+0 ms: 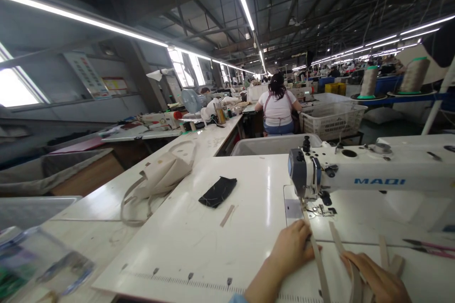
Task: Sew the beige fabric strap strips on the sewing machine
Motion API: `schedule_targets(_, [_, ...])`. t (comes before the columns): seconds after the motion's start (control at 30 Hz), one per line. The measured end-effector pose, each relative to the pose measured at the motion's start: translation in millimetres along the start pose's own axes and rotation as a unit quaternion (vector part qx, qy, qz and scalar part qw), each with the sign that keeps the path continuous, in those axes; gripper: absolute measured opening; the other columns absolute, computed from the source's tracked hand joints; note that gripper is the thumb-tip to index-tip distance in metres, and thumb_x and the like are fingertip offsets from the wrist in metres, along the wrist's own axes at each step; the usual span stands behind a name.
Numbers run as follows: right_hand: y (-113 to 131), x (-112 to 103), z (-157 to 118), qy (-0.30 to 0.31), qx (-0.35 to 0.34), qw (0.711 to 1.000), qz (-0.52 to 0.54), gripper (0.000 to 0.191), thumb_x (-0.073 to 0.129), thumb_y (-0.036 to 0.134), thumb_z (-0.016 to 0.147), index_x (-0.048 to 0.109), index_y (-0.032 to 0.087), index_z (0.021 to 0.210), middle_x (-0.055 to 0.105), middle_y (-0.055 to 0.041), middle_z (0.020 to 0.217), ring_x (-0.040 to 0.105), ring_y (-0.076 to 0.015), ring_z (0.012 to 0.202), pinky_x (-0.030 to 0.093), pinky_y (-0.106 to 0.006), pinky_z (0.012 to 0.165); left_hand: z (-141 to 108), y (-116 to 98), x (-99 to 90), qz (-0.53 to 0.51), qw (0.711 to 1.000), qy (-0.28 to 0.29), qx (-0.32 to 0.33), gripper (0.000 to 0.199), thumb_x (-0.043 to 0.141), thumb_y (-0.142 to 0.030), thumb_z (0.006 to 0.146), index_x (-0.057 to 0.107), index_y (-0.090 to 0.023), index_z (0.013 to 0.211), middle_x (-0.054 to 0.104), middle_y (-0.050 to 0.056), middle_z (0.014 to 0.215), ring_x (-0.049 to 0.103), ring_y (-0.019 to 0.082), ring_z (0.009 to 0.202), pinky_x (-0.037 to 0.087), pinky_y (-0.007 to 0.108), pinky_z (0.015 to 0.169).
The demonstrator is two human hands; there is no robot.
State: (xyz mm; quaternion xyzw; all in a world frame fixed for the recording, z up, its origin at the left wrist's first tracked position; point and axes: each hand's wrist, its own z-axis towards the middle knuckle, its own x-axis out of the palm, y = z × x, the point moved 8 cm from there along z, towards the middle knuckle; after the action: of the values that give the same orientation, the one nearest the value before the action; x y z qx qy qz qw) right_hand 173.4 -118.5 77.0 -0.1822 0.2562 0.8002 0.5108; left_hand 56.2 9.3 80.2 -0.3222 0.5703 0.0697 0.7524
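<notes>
A beige strap (319, 265) runs from under the needle area of the white sewing machine (377, 170) toward the front edge. My left hand (293, 246) is closed on this strap just in front of the presser foot. To its right, my right hand (377, 277) has its fingers curled round another beige strap (336, 236). More short strap pieces (384, 251) lie beyond that hand. Pink-handled snips (432, 248) rest on the table at the far right.
On the white table (170, 251) lie a black cloth piece (217, 191) and a small beige strip (227, 216). A beige bag (165, 175) sits at the left. A seated person (277, 106) and a white basket (332, 118) are ahead. Thread cones (368, 82) stand at right.
</notes>
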Motion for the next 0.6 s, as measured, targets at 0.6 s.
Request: schedule_targets(0.6, [-7.3,13.0,-1.4,0.113,-0.013,0.993,-0.009,0.039,0.038,0.014,0.090,0.042,0.014,0.129,0.065,-0.0072,0.093,0.065,-0.0165,0.082,0.055,-0.024,0.064,6.0,-3.9,2.7,0.004,1.000,0.009,0.009,0.028,0.054,-0.043,0.084,0.054,-0.021,0.102,0.056,0.005,0.107,0.057,0.020,0.097,0.049,0.031,0.083])
